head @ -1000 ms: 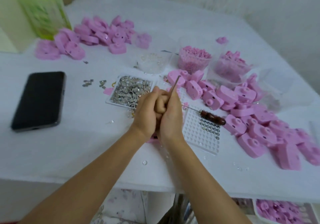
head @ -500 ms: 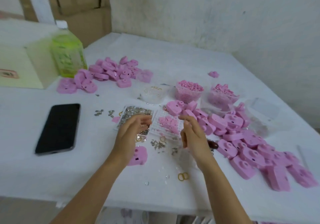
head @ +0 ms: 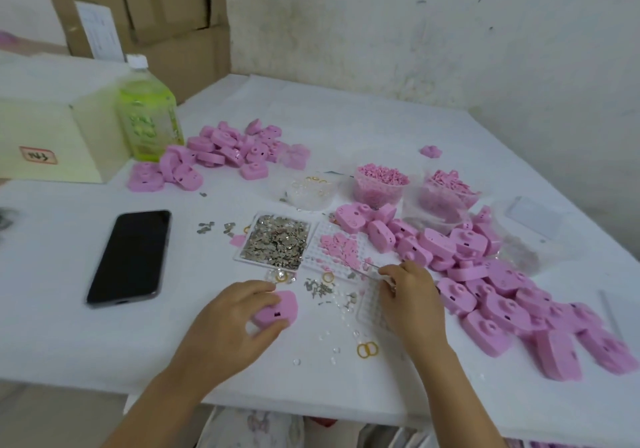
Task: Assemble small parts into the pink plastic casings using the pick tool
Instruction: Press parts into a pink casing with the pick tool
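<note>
- White table [head: 363,125] against a stained wall, cardboard boxes [head: 156,8] stacked behind.
- Your left hand [head: 232,323] grips one pink casing [head: 282,307] lying on the table, fingers curled over its top.
- Your right hand [head: 414,300] is curled round the pick tool [head: 365,269]. Its thin metal tip sticks out left past the fingers, and the hand sits over a white grid tray [head: 370,305].
- Big pile of casings [head: 485,274] just right of that hand, second pile [head: 228,150] by the green bottle [head: 149,118].
- Tray of metal bits [head: 277,241] beyond your hands, phone [head: 130,257] to the left.
</note>
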